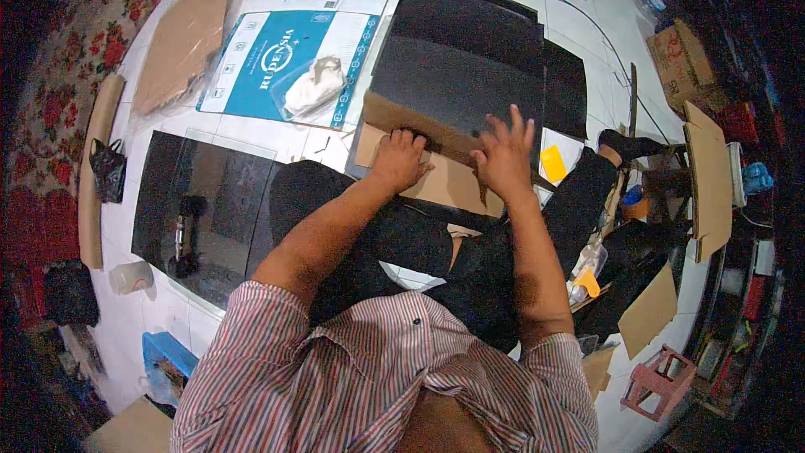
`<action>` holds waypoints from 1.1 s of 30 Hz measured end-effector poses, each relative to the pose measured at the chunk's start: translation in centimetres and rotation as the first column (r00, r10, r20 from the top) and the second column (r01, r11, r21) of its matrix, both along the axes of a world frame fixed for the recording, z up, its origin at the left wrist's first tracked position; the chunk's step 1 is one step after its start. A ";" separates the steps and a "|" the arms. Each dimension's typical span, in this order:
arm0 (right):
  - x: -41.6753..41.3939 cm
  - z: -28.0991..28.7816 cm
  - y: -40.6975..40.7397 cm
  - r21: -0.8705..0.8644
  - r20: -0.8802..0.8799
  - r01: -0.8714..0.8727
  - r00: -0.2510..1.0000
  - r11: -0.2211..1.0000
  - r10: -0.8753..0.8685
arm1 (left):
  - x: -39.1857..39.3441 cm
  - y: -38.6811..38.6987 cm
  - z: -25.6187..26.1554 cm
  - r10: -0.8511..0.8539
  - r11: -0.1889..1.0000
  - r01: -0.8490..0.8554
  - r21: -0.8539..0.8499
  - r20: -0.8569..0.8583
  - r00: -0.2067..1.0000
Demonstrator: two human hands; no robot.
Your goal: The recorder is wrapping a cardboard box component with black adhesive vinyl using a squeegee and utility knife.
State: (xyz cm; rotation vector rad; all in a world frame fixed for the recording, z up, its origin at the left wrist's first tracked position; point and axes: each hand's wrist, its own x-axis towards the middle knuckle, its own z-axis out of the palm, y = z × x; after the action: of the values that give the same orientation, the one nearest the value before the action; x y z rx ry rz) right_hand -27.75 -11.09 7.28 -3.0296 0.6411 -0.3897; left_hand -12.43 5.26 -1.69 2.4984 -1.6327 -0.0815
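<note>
A large black sheet [459, 69] lies in front of me, its near part standing up as a brown fold [427, 128] over a flat brown cardboard panel [449, 179]. My left hand [402, 158] rests with curled fingers at the left part of the fold; whether it grips the edge cannot be told. My right hand [505, 157] is at the right part of the fold, fingers spread, its fingertips over the black surface. A yellow plastic scraper card [553, 164] lies on the floor right of my right hand.
A blue and white printed carton [251, 75] bearing a plastic-wrapped white bundle [316, 89] lies at the left. Nearer are a dark glossy sheet [214, 201] and a clear container [131, 277]. A cable [607, 44] runs along the right, past a cardboard box [682, 63] and a pink stool [659, 384].
</note>
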 end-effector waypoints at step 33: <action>12.6 -7.0 -11.6 0.140 -0.458 0.170 0.885 0.975 -0.088 | 1.5 -0.8 -1.1 0.039 0.996 -0.027 0.085 -0.140 0.989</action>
State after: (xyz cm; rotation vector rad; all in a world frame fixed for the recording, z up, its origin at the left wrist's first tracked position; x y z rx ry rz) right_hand -15.13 -22.67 0.31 -2.9184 0.8474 0.3696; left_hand -10.90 4.49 -2.83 2.5141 -1.5618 -0.3221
